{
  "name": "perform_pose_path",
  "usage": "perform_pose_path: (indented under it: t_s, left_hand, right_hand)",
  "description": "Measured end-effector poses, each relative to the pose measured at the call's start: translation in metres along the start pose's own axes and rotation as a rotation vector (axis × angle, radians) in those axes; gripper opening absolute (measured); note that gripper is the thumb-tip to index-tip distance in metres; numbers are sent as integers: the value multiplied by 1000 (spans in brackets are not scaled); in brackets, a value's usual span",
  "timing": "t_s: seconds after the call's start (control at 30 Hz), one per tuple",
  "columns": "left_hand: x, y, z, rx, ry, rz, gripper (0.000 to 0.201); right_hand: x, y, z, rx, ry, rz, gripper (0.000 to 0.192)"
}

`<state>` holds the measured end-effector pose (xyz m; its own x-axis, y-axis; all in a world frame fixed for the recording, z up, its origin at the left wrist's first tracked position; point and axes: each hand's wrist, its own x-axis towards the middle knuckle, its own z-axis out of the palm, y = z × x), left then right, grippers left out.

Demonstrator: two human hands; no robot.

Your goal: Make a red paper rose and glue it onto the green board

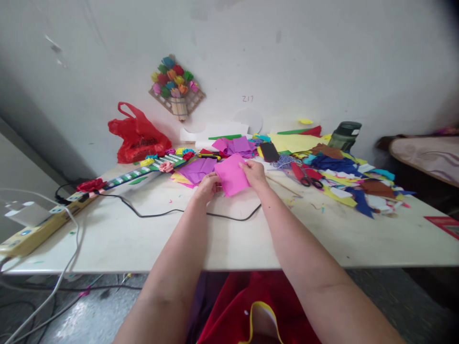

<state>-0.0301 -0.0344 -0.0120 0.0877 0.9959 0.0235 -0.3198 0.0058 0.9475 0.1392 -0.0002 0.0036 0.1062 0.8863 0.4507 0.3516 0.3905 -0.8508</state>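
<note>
White craft table against a plain wall, pretty cluttered at the far end. Both hands out over the middle of it, gripping one pink paper sheet: left hand pinching the sheet's left edge, right hand clamped on its upper right corner, fingers curled over the top. Sheet tilted a bit, held just above the tabletop, near the far half of the table.

Right behind the pink sheet, a stack of purple paper lying flat, more pink and purple pieces further back. Black cable snaking across the table just in front of the hands. Off to the right, scissors with red handles next to a big mess of coloured paper scraps, plus a green bottle by the wall. To the left, a red plastic bag, a green-and-white strip with paper flowers, and a yellowish power strip at the table edge. Paper flower bouquet stuck up on the wall
</note>
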Motion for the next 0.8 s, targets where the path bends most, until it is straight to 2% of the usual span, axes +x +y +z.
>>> perform_pose_path:
  t_s: [0.17,0.4,0.6,0.8]
  left_hand:
    - [0,-2,1,36,-11,19,28]
    - [5,-5,-1,47,81,35,21]
    - [3,-2,2,17,46,33,23]
    - [6,-6,0,61,94,34,21]
  right_hand:
    - [-1,0,5,-36,-6,-20,30]
    - [-3,-4,4,-103,31,-51,34]
    - [-5,-7,4,-142,47,-48,33]
    - [-3,-1,7,-159,67,-60,33]
